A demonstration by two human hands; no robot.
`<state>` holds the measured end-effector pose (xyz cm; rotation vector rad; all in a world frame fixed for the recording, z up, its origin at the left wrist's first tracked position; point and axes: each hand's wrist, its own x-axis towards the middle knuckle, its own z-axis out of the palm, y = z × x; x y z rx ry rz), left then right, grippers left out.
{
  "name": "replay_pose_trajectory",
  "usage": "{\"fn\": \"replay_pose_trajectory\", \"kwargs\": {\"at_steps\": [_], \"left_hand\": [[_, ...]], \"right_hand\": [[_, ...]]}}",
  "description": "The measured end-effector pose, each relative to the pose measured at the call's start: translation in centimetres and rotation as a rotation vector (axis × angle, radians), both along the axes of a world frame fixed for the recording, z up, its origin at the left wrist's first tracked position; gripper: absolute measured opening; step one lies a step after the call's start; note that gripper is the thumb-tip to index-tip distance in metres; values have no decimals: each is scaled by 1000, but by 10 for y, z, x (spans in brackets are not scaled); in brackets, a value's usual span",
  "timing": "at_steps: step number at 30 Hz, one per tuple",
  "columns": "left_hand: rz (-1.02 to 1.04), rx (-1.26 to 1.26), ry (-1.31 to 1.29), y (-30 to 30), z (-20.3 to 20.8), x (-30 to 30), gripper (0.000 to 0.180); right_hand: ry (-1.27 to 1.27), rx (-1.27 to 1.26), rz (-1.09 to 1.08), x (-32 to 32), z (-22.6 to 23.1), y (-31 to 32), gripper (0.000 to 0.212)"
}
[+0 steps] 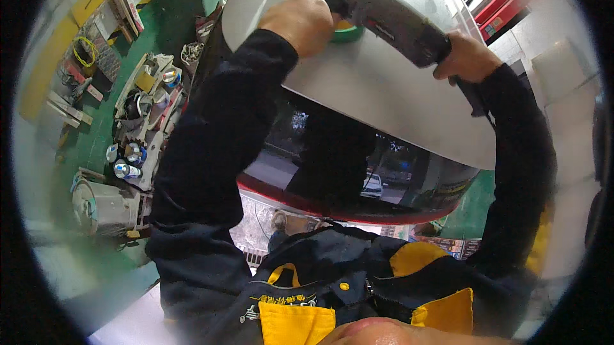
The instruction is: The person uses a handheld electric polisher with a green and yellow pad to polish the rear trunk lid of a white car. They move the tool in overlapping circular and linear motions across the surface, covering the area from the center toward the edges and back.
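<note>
Both my hands are on a grey power polisher point(403, 28) above a pale, smooth car body panel point(377, 89). My left hand point(297, 24) is closed around the dark side handle near the polisher's head. At the other end, my right hand point(472, 57) wraps around the rear grip, with a dark cord hanging below it. Under the head shows a green polishing pad point(346, 33), close against the panel; its far side is hidden by the tool and my left hand. Nearer my body, the panel meets a glossy dark section point(326, 137) with a red lower edge.
To the left, a cluttered cart point(153, 127) holds cans, bottles and rags, with a whitish bucket point(105, 207) beside it. Boards and a coiled yellow cable point(85, 52) stand by the left wall. A red cabinet point(508, 12) is at the far right.
</note>
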<state>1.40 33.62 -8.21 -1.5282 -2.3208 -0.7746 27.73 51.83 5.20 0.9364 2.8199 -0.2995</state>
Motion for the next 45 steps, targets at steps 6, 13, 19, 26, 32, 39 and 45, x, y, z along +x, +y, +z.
{"fn": "replay_pose_trajectory", "kwargs": {"at_steps": [6, 13, 19, 26, 32, 39, 45], "left_hand": [[-12, -111, -172, 1, 17, 100, 34], [-119, -163, -188, 11, 23, 131, 40], [6, -155, -169, -3, 18, 105, 38], [62, 6, -34, -41, -8, 13, 43], [130, 0, 11, -44, -22, 6, 52], [26, -22, 22, 18, -7, 95, 52], [-161, -196, -67, 74, 19, 205, 36]], "right_hand": [[203, -147, -6, 100, -26, 1, 29], [204, -213, -97, 149, -29, 1, 35], [152, -97, 2, 107, -21, -9, 34], [72, 24, 104, -6, -25, -14, 33], [77, 141, 94, -7, -38, -18, 44], [209, -127, 121, 111, -38, 22, 34], [352, -150, 68, 242, -53, 35, 45]]}}
